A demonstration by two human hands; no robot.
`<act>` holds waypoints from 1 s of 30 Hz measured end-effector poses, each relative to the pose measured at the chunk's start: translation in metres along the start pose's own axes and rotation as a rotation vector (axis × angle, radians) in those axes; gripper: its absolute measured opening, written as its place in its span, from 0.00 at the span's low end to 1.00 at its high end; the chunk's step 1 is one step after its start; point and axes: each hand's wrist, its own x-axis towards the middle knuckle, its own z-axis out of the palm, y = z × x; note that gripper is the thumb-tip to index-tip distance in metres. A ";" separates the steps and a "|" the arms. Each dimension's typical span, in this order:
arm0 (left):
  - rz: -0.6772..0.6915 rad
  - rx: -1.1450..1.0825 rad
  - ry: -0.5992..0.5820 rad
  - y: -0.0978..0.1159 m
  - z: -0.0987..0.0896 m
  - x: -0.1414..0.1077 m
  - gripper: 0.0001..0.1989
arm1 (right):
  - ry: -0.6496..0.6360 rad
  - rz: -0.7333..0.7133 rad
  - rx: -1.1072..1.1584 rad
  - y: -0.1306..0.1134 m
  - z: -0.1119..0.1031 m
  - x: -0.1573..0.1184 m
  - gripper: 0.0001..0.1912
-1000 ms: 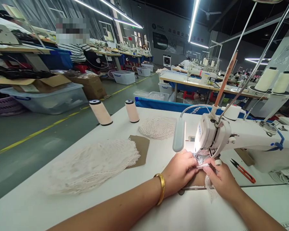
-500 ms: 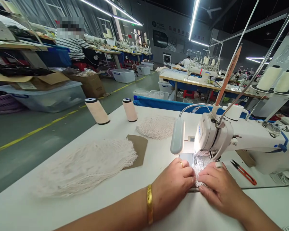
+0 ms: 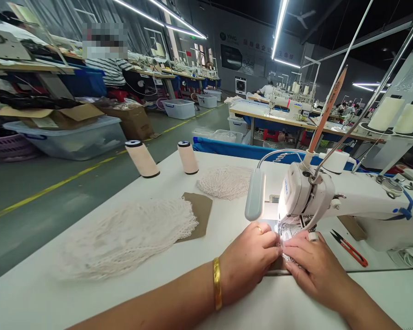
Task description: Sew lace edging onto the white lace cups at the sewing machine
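A small piece of white lace lies under the needle area of a white sewing machine, lit by the machine's lamp. My left hand, with a ring and a gold bangle, pinches the lace's left edge, its fingers bent together. On the other side my right hand presses the lace with its fingers close together, just below the presser foot. Part of the lace is hidden beneath both hands. To the right lie orange-handled thread snips.
A large heap of white lace lies on the table at left, partly over a brown card. Behind it are a smaller lace pile and two thread cones. A person in a striped top sits far left.
My left hand has shifted slightly right, nearer my right hand, and the lace between them looks bunched differently. The whole view has moved a little; the lace piles and snips lie as before.
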 end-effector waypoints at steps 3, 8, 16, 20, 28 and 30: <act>0.024 -0.008 0.021 0.003 0.000 -0.002 0.10 | -0.022 -0.014 0.003 -0.003 -0.001 0.000 0.09; 0.019 0.000 0.039 0.004 0.000 -0.001 0.11 | -0.031 -0.016 -0.015 -0.003 -0.001 0.002 0.08; -0.020 0.006 0.007 -0.002 0.004 -0.001 0.10 | -0.036 0.013 -0.027 -0.001 -0.001 0.005 0.07; -0.042 0.030 -0.007 -0.006 0.006 0.000 0.09 | -0.023 0.028 -0.067 0.001 0.001 0.007 0.09; -0.063 0.100 -0.003 -0.009 0.005 0.008 0.11 | 0.051 0.068 -0.131 0.010 0.008 0.005 0.14; -0.080 0.094 -0.010 -0.009 0.002 0.009 0.13 | 0.067 0.072 -0.150 0.012 0.009 0.005 0.16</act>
